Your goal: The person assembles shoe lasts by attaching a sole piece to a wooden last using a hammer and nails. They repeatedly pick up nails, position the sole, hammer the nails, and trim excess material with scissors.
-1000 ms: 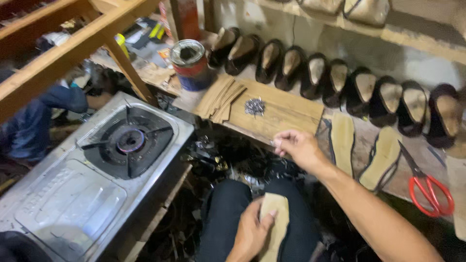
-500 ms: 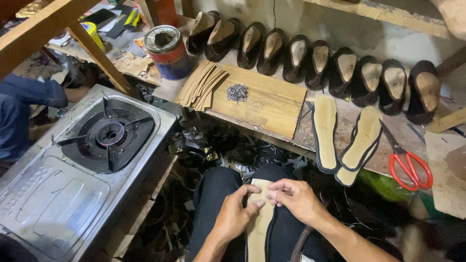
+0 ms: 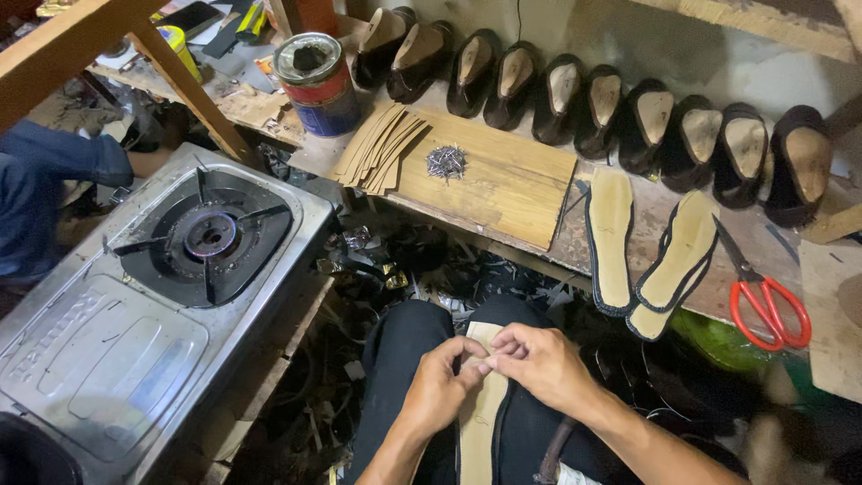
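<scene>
Hands have come together over the lap since a second ago: the right hand (image 3: 539,364), which was up by the wooden board (image 3: 503,184) near the pile of small nails (image 3: 446,162), is now down at the tan insole (image 3: 480,409), fingertips meeting those of the left hand (image 3: 440,386) in a narrow pinch at its upper end, though I cannot tell whether anything small sits between them. That insole rests on the person's dark trousers, long axis running away from the body, its top end pointing toward the board and the row of shoes (image 3: 620,112).
</scene>
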